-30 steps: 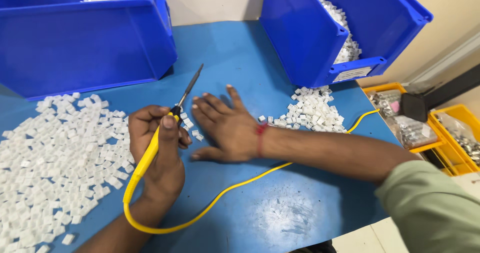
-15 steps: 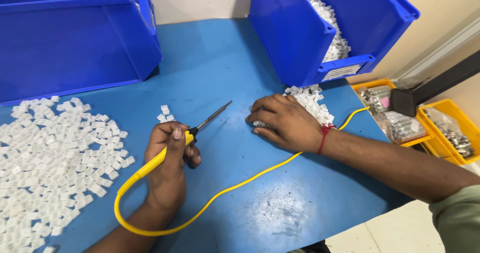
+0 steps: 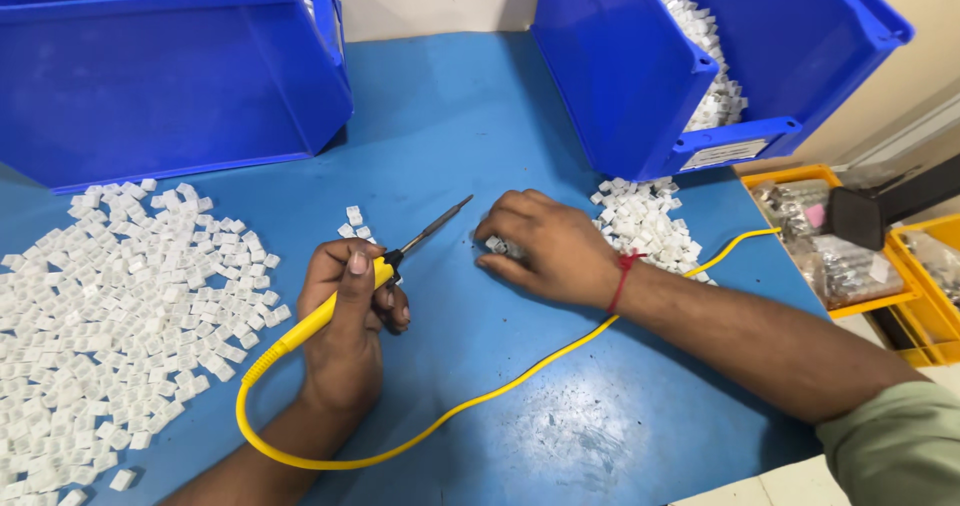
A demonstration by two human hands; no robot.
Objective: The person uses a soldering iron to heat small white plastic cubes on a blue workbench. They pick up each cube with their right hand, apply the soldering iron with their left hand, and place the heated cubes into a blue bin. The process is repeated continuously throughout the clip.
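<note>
My left hand point(image 3: 350, 321) grips a yellow-handled soldering iron point(image 3: 330, 311); its metal tip point(image 3: 440, 224) points up and right, just above the blue table top point(image 3: 470, 136). My right hand point(image 3: 545, 246) lies palm down with curled fingers over a few small white plastic pieces point(image 3: 497, 246) at the left edge of a small pile of the same pieces point(image 3: 645, 221). A red thread circles that wrist. The iron's yellow cord point(image 3: 480, 401) loops under both forearms and runs off to the right.
A wide spread of white pieces point(image 3: 120, 306) covers the table's left side, and a few loose ones point(image 3: 355, 221) lie near the iron's tip. Two blue bins point(image 3: 180, 86) point(image 3: 640, 76) holding white pieces stand at the back. Yellow trays point(image 3: 850, 256) of bagged parts sit at right.
My right hand slid rightwards from beside the iron to the small pile. The left hand swung the iron's tip from pointing up to pointing right.
</note>
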